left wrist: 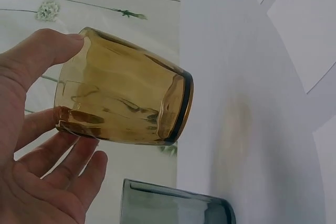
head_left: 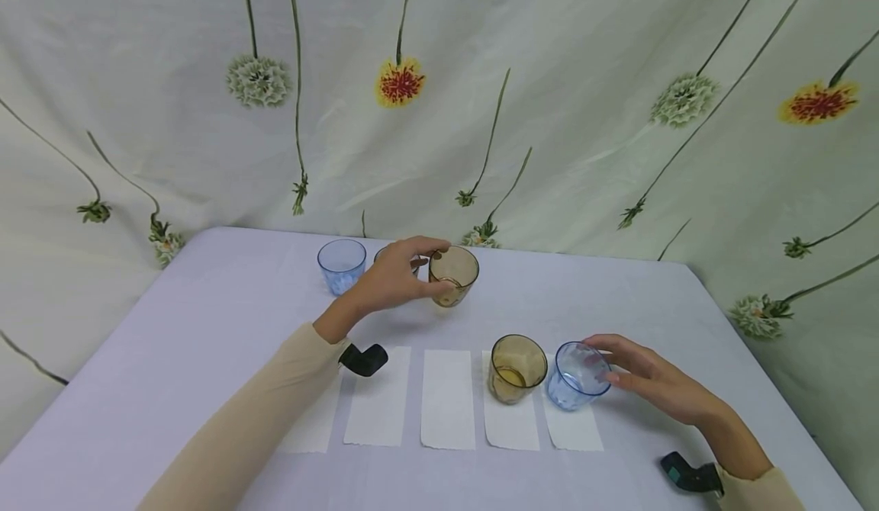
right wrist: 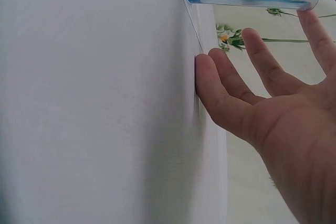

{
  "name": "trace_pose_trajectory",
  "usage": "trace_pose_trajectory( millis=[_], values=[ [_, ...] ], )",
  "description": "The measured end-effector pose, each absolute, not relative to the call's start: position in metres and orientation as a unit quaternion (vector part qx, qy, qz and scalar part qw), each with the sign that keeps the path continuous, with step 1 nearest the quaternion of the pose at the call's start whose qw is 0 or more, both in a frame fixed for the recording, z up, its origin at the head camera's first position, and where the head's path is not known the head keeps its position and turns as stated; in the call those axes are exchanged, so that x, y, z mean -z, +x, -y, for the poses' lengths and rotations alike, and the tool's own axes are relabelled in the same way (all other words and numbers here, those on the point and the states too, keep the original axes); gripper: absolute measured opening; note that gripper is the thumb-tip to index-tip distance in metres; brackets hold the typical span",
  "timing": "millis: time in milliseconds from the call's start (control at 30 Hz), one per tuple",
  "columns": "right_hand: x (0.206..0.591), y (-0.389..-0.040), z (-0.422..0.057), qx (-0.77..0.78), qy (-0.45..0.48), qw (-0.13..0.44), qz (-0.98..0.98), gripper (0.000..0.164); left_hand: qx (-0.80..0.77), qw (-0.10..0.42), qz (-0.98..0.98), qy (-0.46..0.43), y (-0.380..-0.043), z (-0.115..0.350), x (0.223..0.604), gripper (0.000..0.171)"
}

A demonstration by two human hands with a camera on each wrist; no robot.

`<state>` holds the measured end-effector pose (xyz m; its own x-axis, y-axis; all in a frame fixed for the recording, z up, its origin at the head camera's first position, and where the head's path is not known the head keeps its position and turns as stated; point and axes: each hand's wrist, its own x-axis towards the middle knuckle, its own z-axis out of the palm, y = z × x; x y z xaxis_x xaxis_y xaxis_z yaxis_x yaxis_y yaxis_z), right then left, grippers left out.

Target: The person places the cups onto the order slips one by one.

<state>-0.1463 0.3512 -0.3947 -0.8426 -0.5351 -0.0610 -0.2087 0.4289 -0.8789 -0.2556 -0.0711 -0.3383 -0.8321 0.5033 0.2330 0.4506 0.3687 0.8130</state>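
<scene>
My left hand pinches an amber glass near its rim, between thumb and forefinger. In the left wrist view this glass stands off the tabletop, over a faint amber patch. Below it there is a grey-blue glass, mostly hidden behind the hand in the head view. My right hand holds a light blue glass at its rim with thumb and forefinger; the other fingers are spread. That glass is at the rightmost white paper strip. A second amber glass stands just left of it on another strip.
Another blue glass stands at the back left of the white-covered table. Several paper strips lie in a row along the front, including a middle one. A flower-printed cloth hangs behind the table.
</scene>
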Motion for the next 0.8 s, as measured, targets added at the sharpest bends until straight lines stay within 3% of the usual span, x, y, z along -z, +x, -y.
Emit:
trace_pose_trajectory(
  millis=[800],
  values=[
    [0.395, -0.146, -0.352, 0.491, -0.225, 0.171, -0.824, 0.044, -0.506, 0.039, -0.804, 0.311, -0.213, 0.082, 0.342, 0.062]
  ],
)
